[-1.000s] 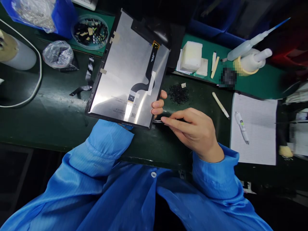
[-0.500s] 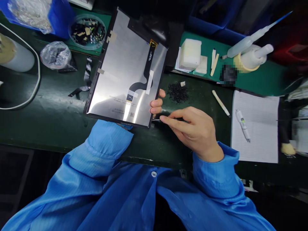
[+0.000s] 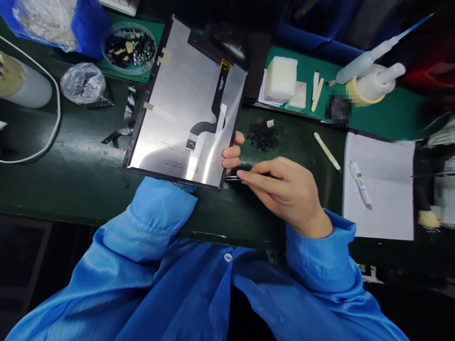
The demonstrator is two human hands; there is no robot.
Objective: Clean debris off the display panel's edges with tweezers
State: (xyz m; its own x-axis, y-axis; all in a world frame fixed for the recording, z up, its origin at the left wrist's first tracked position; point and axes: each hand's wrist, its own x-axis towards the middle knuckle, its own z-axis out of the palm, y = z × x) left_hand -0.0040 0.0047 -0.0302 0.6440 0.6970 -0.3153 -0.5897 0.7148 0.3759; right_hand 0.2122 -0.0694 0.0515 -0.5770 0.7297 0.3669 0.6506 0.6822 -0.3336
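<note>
My left hand [image 3: 232, 154] reaches under a tablet display panel [image 3: 177, 104] and grips its near right edge; only the fingertips show. The panel is tilted, silver back up, with a black flex cable [image 3: 217, 102] curving across it and tape strips. My right hand [image 3: 284, 189] pinches thin metal tweezers [image 3: 232, 177], whose tips sit at the panel's near right corner, just below my left fingers. Both sleeves are blue.
A pile of small black parts [image 3: 263, 136] lies right of the panel. Beyond are a white foam block [image 3: 281, 79], a white stick [image 3: 326, 152], a lined sheet [image 3: 378, 187] with a pen [image 3: 360, 183], dispenser bottles [image 3: 373, 83], a dish of parts [image 3: 128, 47] and a plastic bag [image 3: 83, 82].
Almost nothing differs; the panel and both hands have held their places with only slight shifts in the view.
</note>
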